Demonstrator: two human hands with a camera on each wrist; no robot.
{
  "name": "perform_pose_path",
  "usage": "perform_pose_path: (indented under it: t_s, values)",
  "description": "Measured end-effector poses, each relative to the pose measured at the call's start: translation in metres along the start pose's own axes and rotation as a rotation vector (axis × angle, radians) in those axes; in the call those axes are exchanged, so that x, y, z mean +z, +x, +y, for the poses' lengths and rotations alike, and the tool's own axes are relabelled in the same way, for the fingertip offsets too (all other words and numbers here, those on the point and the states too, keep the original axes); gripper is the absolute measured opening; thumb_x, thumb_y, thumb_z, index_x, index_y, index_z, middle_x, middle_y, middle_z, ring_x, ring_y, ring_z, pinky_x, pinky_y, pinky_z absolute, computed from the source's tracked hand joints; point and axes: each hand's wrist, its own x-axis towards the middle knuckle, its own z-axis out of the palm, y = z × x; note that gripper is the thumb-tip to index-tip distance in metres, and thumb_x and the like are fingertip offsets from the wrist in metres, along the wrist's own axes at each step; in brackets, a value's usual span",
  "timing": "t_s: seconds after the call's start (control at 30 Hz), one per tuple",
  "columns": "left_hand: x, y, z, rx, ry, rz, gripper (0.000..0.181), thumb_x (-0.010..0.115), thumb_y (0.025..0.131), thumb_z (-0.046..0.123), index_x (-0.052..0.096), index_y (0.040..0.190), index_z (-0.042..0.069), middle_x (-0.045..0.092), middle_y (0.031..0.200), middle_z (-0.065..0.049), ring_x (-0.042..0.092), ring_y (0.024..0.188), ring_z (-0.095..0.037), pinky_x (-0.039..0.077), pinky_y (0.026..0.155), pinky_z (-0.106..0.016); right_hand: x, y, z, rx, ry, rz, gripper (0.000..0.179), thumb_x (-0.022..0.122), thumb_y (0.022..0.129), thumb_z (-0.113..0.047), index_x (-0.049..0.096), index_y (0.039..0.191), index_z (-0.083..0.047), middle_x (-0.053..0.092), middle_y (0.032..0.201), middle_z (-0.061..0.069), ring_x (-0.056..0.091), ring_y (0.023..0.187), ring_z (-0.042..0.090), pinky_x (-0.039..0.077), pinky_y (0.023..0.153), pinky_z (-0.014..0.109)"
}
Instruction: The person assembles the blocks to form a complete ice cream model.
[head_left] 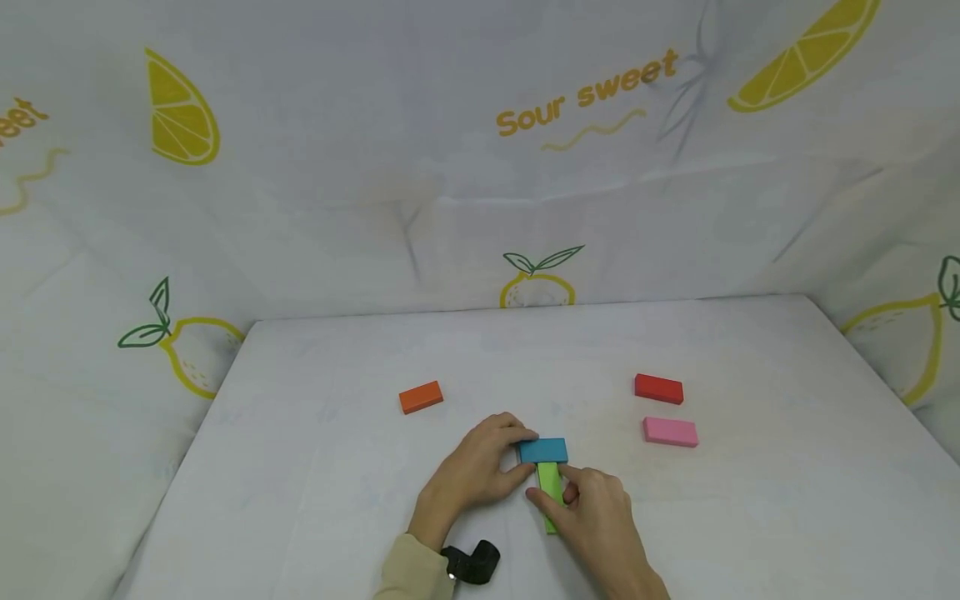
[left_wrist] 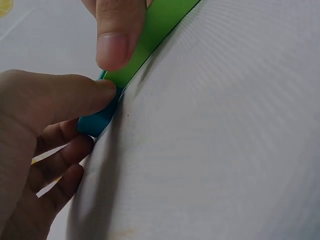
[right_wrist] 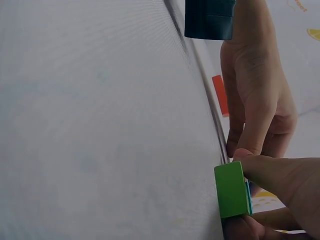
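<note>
Green block [head_left: 552,477] meets blue block [head_left: 544,451] between two hands

The two blocks lie on the white desk [head_left: 315,467] in a T: the blue one crosswise, the green one running from its near side toward the person, their edges apparently touching. The left hand [head_left: 480,467] has the blue block by its left end, the thumb on the near side and a finger on the far side; the grip is narrow, parted by no more than the block. The right hand [head_left: 600,510] pinches the green block, thumb on its left side and a finger on its right, close to the join; this grip too is only as wide as the block it holds.

Farther out on the desk lie three more blocks. The orange block [head_left: 422,397] sits slantwise beyond the left hand. To the right are the red block [head_left: 659,389] and, just on the near side of it, the pink block [head_left: 671,432], apart and almost parallel. A black device [head_left: 474,563] is at the left wrist, next to a pale sleeve [head_left: 415,571]. Behind the desk hangs a white cloth [head_left: 337,233] printed with lemons and "Sour sweet".
</note>
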Motion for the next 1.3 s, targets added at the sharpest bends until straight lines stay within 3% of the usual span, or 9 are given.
perform_pose_path:
  t_s: [0.27,0.5,0.73,1.0,1.3]
  values:
    - [0.007,-0.003,-0.011,-0.014,-0.128,0.061,0.038,0.078,0.09,0.024,0.071,0.125,0.012,0.071,0.115,0.002,0.064,0.105,-0.009,0.053,0.097,-0.027,0.0,0.002,-0.002,0.05,-0.007,-0.027,0.058,0.089,0.076,-0.036,0.075,0.112,0.008,0.052,0.061,-0.002,0.044,0.059,0.009,0.033,0.05,0.017]
    - [0.01,-0.004,-0.016,0.021,-0.163,0.106,0.033,0.079,0.089,0.023,0.074,0.119,0.012,0.072,0.11,0.002,0.064,0.103,-0.01,0.054,0.095,-0.027,-0.002,0.003,-0.002,0.061,0.004,-0.046,0.056,0.087,0.079,-0.035,0.074,0.115,0.006,0.052,0.06,-0.002,0.044,0.058,0.01,0.033,0.049,0.017]
    - [0.012,-0.004,-0.017,0.018,-0.17,0.109,0.032,0.078,0.089,0.023,0.074,0.119,0.014,0.072,0.11,0.003,0.063,0.102,-0.009,0.053,0.095,-0.026,-0.007,0.003,0.004,0.066,0.024,-0.054,0.045,0.085,0.084,-0.03,0.076,0.115,0.001,0.055,0.061,-0.003,0.046,0.056,0.008,0.037,0.05,0.017]
    - [0.014,-0.005,-0.018,0.016,-0.163,0.115,0.031,0.078,0.089,0.025,0.074,0.119,0.015,0.072,0.111,0.004,0.062,0.102,-0.009,0.053,0.096,-0.027,-0.024,0.008,0.019,-0.013,0.005,0.008,0.028,0.082,0.086,-0.021,0.079,0.111,-0.008,0.062,0.074,-0.003,0.053,0.068,0.007,0.047,0.061,0.017]
    - [0.015,-0.004,-0.019,0.013,-0.152,0.109,0.03,0.077,0.09,0.026,0.074,0.119,0.017,0.071,0.112,0.005,0.062,0.104,-0.008,0.052,0.097,-0.027,-0.054,0.027,0.06,-0.133,-0.029,0.105,0.023,0.08,0.085,-0.014,0.079,0.108,-0.009,0.066,0.084,0.0,0.058,0.073,0.009,0.048,0.062,0.02]
